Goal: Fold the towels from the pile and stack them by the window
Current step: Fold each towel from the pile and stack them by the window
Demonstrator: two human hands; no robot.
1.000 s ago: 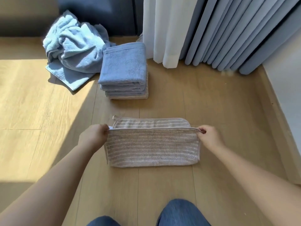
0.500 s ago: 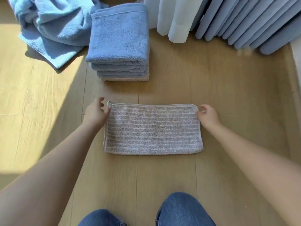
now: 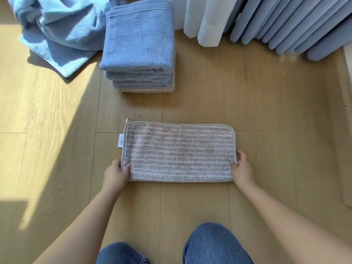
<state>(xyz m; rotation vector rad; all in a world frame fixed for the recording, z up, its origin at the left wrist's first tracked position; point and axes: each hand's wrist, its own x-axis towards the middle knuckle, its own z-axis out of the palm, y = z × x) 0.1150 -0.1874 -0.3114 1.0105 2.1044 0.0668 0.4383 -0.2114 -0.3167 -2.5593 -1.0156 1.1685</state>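
A beige striped towel (image 3: 179, 152), folded into a flat rectangle, lies on the wooden floor in front of me. My left hand (image 3: 116, 175) pinches its near left corner, thumb on top. My right hand (image 3: 242, 169) grips its near right corner the same way. Beyond the towel stands a stack of folded blue towels (image 3: 139, 44) with a beige one at the bottom, close to the curtains. Left of the stack lies a crumpled pile of light blue towels (image 3: 57, 27).
White and grey-blue curtains (image 3: 266, 20) hang along the back. A pale baseboard (image 3: 347, 130) runs down the right edge. My knees in blue jeans (image 3: 213, 244) are at the bottom. Sunlight falls across the floor on the left.
The upper half of the striped towel was laid flat over the lower half. Both hands then slid from the far corners back to the near corners.
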